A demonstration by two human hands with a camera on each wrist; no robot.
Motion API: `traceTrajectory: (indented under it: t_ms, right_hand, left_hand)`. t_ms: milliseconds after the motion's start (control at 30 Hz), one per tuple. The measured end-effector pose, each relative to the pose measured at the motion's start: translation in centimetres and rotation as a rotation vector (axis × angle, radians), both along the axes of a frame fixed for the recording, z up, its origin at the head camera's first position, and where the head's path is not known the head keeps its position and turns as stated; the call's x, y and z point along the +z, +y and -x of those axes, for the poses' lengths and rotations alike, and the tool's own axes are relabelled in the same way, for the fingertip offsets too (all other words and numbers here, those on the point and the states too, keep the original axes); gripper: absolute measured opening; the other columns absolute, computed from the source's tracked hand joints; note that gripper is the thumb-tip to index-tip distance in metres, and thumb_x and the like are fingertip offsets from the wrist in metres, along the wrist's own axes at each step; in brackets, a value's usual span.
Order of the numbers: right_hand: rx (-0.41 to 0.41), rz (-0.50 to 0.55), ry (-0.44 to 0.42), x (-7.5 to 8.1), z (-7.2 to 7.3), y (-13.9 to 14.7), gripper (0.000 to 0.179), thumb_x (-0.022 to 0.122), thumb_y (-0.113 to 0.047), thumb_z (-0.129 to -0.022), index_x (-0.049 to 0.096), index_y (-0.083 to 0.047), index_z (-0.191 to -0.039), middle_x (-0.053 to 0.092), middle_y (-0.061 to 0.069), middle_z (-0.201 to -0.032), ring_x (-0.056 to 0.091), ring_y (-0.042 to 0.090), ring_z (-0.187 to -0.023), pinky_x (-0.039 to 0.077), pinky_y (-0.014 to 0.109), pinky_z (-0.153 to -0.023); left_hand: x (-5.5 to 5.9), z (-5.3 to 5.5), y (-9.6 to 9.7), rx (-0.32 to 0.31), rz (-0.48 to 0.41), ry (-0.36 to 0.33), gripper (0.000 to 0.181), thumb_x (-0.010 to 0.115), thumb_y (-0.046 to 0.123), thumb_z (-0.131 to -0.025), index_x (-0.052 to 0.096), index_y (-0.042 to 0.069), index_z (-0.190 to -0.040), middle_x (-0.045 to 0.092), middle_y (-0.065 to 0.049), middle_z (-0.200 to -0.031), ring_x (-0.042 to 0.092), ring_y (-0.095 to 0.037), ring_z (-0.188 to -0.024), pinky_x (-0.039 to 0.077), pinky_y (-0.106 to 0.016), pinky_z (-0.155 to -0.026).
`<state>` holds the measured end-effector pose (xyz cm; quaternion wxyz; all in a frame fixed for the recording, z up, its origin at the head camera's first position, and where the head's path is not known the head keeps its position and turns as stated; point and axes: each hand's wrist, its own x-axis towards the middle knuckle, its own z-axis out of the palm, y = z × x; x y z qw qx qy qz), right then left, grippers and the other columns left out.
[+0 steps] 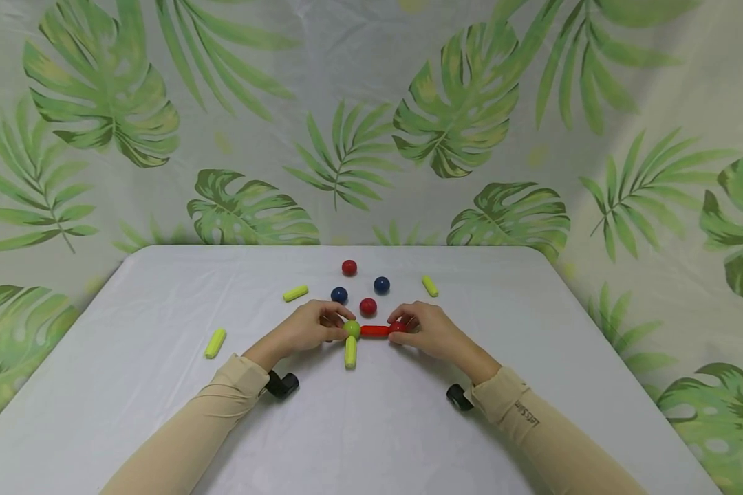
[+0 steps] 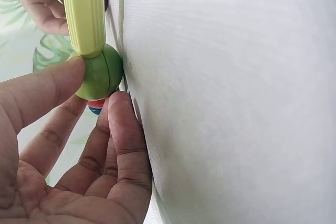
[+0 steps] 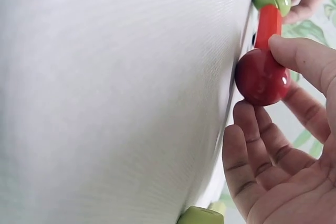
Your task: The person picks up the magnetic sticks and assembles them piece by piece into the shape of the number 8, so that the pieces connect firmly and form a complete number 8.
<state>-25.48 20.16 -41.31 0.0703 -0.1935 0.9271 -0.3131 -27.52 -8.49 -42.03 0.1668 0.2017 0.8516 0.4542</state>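
Near the table's middle, my left hand pinches a green ball between thumb and fingers. A yellow-green rod joins that ball and points toward me; the left wrist view shows its ridged side. From the green ball a red rod runs right to a dark red ball. My right hand grips this red ball, its thumb lying at the joint with the rod in the right wrist view and its fingertips at the far side. The pieces form an L close over the white cloth.
Just beyond the hands lie two loose red balls and two dark blue balls. Loose yellow-green rods lie at the left, back left and back right. A leaf-patterned curtain hangs behind the white table.
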Motion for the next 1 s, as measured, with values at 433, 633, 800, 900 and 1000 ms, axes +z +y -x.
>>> traceTrajectory:
  t_ms: [433, 633, 800, 900, 1000]
  right_hand:
    - [-0.006, -0.013, 0.011, -0.3, 0.3, -0.1, 0.019, 0.082, -0.023, -0.097, 0.075, -0.014, -0.112, 0.071, 0.002, -0.098, 0.064, 0.016, -0.092, 0.055, 0.033, -0.084]
    - [-0.010, -0.020, 0.010, -0.4, 0.3, -0.2, 0.019, 0.082, -0.024, -0.097, 0.074, -0.015, -0.111, 0.071, 0.001, -0.098, 0.063, 0.015, -0.091, 0.055, 0.032, -0.083]
    - [-0.008, -0.019, 0.018, -0.4, 0.4, -0.1, 0.019, 0.082, -0.024, -0.097, 0.074, -0.014, -0.111, 0.071, 0.002, -0.097, 0.062, 0.015, -0.089, 0.055, 0.031, -0.081]
    - [0.000, -0.022, 0.030, -0.5, 0.4, -0.1, 0.020, 0.082, -0.025, -0.097, 0.074, -0.014, -0.111, 0.071, 0.001, -0.096, 0.062, 0.014, -0.089, 0.055, 0.031, -0.081]
    - [0.002, -0.015, 0.026, -0.4, 0.3, -0.1, 0.020, 0.082, -0.025, -0.096, 0.074, -0.014, -0.111, 0.071, 0.001, -0.096, 0.063, 0.014, -0.089, 0.055, 0.032, -0.082]
  left_hand:
    - [0.1, -0.1, -0.1, -0.008, -0.005, -0.004, 0.029, 0.076, 0.014, -0.099, 0.074, 0.012, -0.128, 0.074, -0.009, -0.112, 0.065, -0.018, -0.090, 0.055, -0.028, -0.076]
    - [0.4, -0.1, -0.5, -0.018, -0.012, -0.012, 0.030, 0.075, 0.015, -0.100, 0.073, 0.010, -0.130, 0.075, -0.011, -0.114, 0.068, -0.018, -0.092, 0.058, -0.031, -0.076]
    - [0.7, 0.2, -1.1, -0.023, -0.030, -0.001, 0.031, 0.073, 0.012, -0.101, 0.071, 0.005, -0.131, 0.074, -0.013, -0.113, 0.071, -0.022, -0.093, 0.059, -0.033, -0.075]
    - [0.9, 0.3, -1.5, -0.021, -0.023, 0.017, 0.031, 0.072, 0.012, -0.102, 0.071, 0.004, -0.132, 0.074, -0.013, -0.113, 0.073, -0.023, -0.094, 0.061, -0.034, -0.077]
    - [1.4, 0.6, -1.9, 0.001, -0.006, 0.033, 0.031, 0.073, 0.014, -0.102, 0.072, 0.005, -0.131, 0.075, -0.012, -0.113, 0.074, -0.025, -0.095, 0.062, -0.035, -0.080]
